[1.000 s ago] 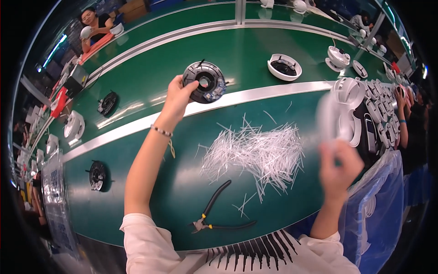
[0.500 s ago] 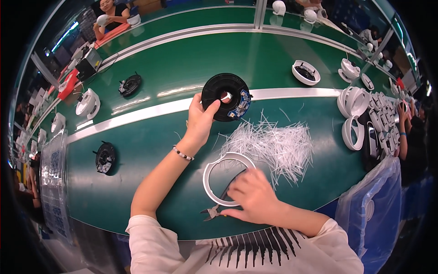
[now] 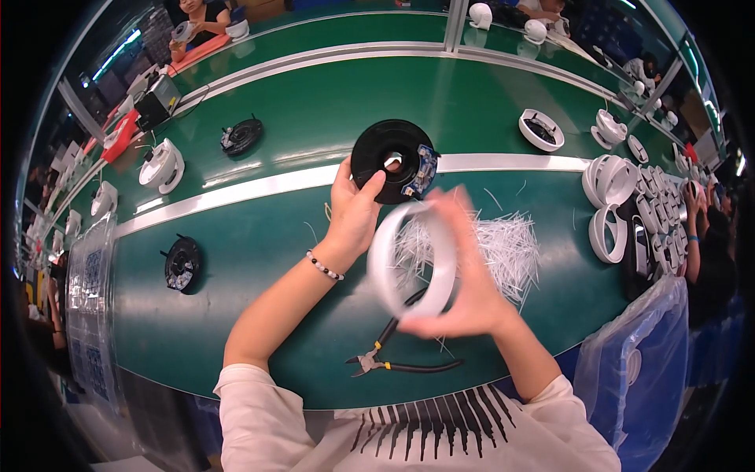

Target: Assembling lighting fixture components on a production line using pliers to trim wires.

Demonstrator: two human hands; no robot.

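My left hand is closed on the edge of a round black plastic disc with a hole in its middle and a blue circuit board at its right side. Just below it, a white plastic ring is raised off the bench in my right hand. Thumb and fingers grip the ring's right side, and both are smeared by motion. The ring and the disc are close; I cannot tell whether they touch. Below the ring lie diagonal cutters with dark handles, jaws apart.
Thin white strips lie heaped behind my right hand. Another black disc assembly sits at the bench's left. Several white rings stack at right, near a plastic-lined blue bin. Beyond a metal rail, a green belt carries white housings.
My right hand has lifted the white ring off the bench toward the black disc, uncovering the cutters' handles. The disc has turned slightly. Parts on the belt have shifted right.
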